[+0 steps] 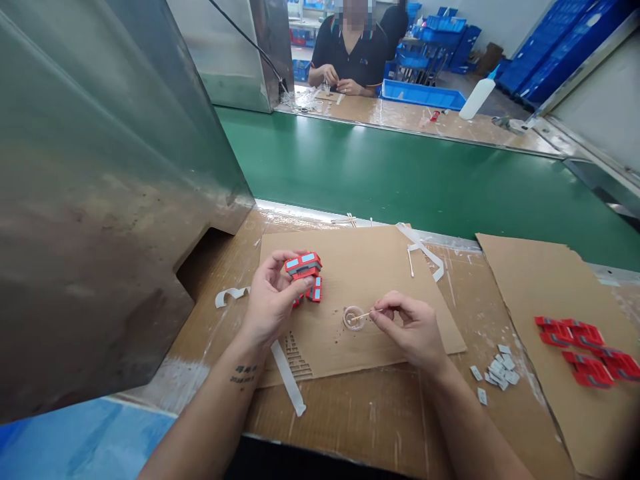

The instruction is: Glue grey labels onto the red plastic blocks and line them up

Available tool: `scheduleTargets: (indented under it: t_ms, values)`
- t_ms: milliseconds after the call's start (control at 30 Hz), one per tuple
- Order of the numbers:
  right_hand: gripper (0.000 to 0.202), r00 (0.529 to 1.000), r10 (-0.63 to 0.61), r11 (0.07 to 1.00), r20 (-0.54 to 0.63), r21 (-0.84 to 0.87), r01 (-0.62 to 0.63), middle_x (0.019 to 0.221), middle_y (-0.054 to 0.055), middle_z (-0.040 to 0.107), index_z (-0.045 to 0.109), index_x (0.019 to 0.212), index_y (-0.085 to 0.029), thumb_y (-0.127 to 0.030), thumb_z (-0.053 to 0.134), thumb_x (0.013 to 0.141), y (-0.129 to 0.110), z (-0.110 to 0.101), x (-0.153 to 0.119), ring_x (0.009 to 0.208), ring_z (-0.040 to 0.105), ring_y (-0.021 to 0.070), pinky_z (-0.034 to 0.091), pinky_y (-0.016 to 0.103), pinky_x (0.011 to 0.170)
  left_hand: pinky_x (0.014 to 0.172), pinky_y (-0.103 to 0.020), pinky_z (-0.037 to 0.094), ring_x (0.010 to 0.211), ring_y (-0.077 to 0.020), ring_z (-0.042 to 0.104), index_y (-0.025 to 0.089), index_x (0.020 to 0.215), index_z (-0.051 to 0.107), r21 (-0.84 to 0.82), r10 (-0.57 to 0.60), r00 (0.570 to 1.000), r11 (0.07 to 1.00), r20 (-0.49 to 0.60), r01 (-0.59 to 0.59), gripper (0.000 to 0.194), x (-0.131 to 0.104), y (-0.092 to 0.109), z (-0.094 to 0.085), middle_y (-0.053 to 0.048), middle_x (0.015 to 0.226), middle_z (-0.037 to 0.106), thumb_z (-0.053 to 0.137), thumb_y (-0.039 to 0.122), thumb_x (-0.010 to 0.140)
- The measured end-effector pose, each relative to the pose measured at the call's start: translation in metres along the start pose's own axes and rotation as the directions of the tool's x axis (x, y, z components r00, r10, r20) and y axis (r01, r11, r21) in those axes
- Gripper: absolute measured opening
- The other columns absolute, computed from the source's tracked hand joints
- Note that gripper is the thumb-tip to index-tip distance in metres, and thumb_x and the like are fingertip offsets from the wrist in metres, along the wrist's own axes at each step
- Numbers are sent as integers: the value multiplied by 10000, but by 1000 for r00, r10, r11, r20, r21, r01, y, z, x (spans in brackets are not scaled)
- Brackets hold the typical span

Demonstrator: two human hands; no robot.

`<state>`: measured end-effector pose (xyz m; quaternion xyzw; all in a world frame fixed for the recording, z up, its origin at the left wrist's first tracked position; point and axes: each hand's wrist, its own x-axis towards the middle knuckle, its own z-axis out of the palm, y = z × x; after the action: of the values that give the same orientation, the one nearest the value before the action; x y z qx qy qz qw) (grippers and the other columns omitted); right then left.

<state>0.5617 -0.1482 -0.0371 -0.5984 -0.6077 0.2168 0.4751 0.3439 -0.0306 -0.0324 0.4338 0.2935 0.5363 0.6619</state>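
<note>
A red piece with pale blue panels (303, 265) was held in the left grip (270, 297), pinched between thumb and fingers above a cardboard sheet (340, 250). A second red piece (316, 289) was seen just below it, partly covered by the thumb; whether it too was held, or was laid on the cardboard, could not be told. The right grip (411, 328) was closed on the shaft of a cotton swab (367, 315), and the swab's far end was placed within the rim of a small clear cup (361, 325), set down on the same sheet

A loose swab (411, 262) was left beside a white strip (437, 262) at the sheet's far right corner, and another white strip (289, 379) was laid across its near left edge. Small pale tiles (500, 367) were scattered over the desk (370, 420), to the right of the right forearm. Farther right, a group of red pieces (587, 360) was arranged on a second cardboard sheet (525, 280). The desk was bordered at its far side by a green belt (400, 173), beyond which a co-worker (350, 53) was seated or standing, near a blue tray (423, 95) and a white bottle (477, 99)
</note>
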Motion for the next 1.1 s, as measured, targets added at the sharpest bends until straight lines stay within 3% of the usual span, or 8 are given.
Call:
scheduleTargets:
  t_ms: [133, 267, 433, 567, 700, 900, 1100]
  values:
    - [104, 999, 41, 998, -12, 44, -40, 744, 30, 699, 688, 815, -203, -287, 724, 865, 3, 3, -1, 679, 633, 170, 516, 303, 634, 657, -265, 607, 785, -183, 742, 187, 973, 608, 258, 109, 994, 960, 12, -109, 372, -3, -1, 0, -40, 895, 732, 843, 200, 686]
    - [118, 993, 89, 987, -73, 141, -78, 738, 34, 699, 692, 809, -202, -300, 747, 845, 1, 2, -1, 681, 639, 172, 529, 305, 626, 636, -264, 578, 726, -170, 713, 175, 982, 686, 498, 228, 972, 838, 55, -224, 358, -6, -7, 0, -53, 863, 758, 869, 245, 682]
    - [159, 972, 119, 943, -203, 328, -46, 727, 23, 699, 682, 791, -212, -324, 795, 803, -8, -3, 0, 651, 637, 158, 541, 288, 592, 606, -262, 547, 725, -169, 687, 193, 993, 703, 631, 303, 934, 692, 187, -351, 299, -12, -11, 2, -50, 887, 753, 840, 296, 748]
    - [117, 963, 94, 910, -253, 415, 20, 744, 9, 702, 685, 798, -226, -264, 796, 795, -11, -6, -1, 690, 652, 153, 556, 288, 638, 642, -265, 518, 725, -152, 650, 202, 971, 674, 665, 346, 884, 585, 313, -464, 220, -17, -10, 7, -35, 877, 723, 802, 262, 803]
    - [98, 954, 115, 880, -275, 475, 31, 767, 1, 703, 687, 821, -235, -229, 784, 804, -11, -4, -2, 715, 656, 144, 547, 275, 650, 664, -274, 504, 746, -152, 647, 209, 983, 655, 658, 363, 854, 545, 374, -520, 203, -20, -10, 13, -34, 892, 718, 780, 209, 823]
    - [126, 950, 133, 866, -281, 500, 27, 772, 5, 690, 667, 835, -237, -296, 777, 826, -14, 5, -4, 701, 644, 147, 543, 284, 638, 734, -322, 529, 833, -201, 686, 216, 968, 667, 622, 300, 841, 571, 449, -536, 190, -27, -11, 25, -55, 910, 744, 784, 207, 819]
    - [138, 960, 116, 878, -257, 478, 22, 745, 6, 690, 658, 822, -235, -302, 778, 829, -18, 10, -4, 679, 643, 151, 545, 280, 607, 788, -356, 530, 812, -210, 676, 229, 980, 662, 551, 317, 812, 609, 489, -570, 228, -29, -13, 30, -41, 876, 749, 796, 179, 803]
